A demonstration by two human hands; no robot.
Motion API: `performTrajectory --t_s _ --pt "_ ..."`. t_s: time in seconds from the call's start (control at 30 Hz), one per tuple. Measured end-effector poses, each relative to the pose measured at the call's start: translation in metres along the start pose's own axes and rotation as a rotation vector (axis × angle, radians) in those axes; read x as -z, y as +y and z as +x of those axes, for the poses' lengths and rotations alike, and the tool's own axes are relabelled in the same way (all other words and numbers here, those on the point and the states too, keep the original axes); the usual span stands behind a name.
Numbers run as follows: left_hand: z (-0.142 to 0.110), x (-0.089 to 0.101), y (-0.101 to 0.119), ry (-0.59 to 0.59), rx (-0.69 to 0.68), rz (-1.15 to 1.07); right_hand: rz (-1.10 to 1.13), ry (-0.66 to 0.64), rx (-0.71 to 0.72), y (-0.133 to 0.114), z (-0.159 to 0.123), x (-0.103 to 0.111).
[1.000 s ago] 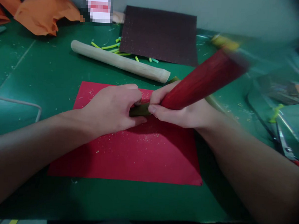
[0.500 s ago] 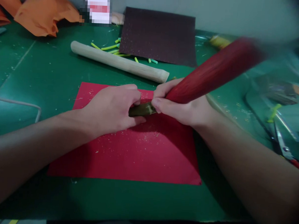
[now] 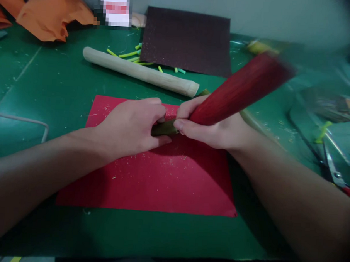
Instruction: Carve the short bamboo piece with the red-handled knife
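My left hand (image 3: 129,125) is closed around a dark green bamboo-like stick (image 3: 165,129) and presses it over a red sheet (image 3: 149,191). Fingers and thumb of my right hand (image 3: 212,127) grip a tool with a thick red handle (image 3: 237,89), which slants up to the right; its far end is blurred. The thumb tip of that hand rests on or close against the green stick. Whatever working end the tool has is hidden under the right fingers. Fine pale shavings lie scattered over the red sheet.
Behind my hands lies a pale peeled bamboo stick (image 3: 139,70), with cut yellow-green pieces (image 3: 129,55) and a dark brown sheet (image 3: 186,40) beyond. Crumpled orange material (image 3: 49,15) sits back left. Scissors (image 3: 335,172) lie at the right, a pale cable (image 3: 21,118) at the left.
My right hand has moved slightly left along the green stick, and the red handle's upper end has come lower and leftward. My left hand stays in place.
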State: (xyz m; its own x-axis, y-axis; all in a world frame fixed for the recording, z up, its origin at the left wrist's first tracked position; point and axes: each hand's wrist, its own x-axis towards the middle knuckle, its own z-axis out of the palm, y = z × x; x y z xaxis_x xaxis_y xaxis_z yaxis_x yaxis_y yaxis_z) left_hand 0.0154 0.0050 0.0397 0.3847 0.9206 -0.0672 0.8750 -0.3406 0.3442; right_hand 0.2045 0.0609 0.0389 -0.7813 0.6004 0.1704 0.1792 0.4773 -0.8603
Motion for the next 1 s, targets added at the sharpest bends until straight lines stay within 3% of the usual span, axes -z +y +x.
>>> performTrajectory --t_s 0.17,0.23,0.43,0.7,0.8,0.87,1.0 --pt "0.0 0.002 0.001 0.023 -0.002 0.024 0.052 0.271 0.025 0.006 0.0 -0.006" --pt "-0.001 0.0 0.001 0.024 -0.007 0.004 0.082 0.298 0.028 0.007 0.0 -0.007" --pt "0.0 -0.001 0.002 0.009 -0.022 -0.013 0.042 0.206 -0.048 0.003 -0.002 -0.003" --pt "0.002 0.001 0.004 0.003 0.005 -0.014 0.01 0.029 -0.018 0.002 0.0 0.003" --pt "0.001 0.0 0.003 0.003 0.001 -0.004 0.015 0.022 0.009 0.003 0.0 0.002" --pt "0.0 -0.001 0.003 0.017 -0.005 0.003 0.037 0.069 0.018 0.005 0.0 -0.001" --pt "-0.001 -0.002 0.002 0.037 -0.006 0.007 0.109 0.363 0.037 0.007 0.0 -0.005"
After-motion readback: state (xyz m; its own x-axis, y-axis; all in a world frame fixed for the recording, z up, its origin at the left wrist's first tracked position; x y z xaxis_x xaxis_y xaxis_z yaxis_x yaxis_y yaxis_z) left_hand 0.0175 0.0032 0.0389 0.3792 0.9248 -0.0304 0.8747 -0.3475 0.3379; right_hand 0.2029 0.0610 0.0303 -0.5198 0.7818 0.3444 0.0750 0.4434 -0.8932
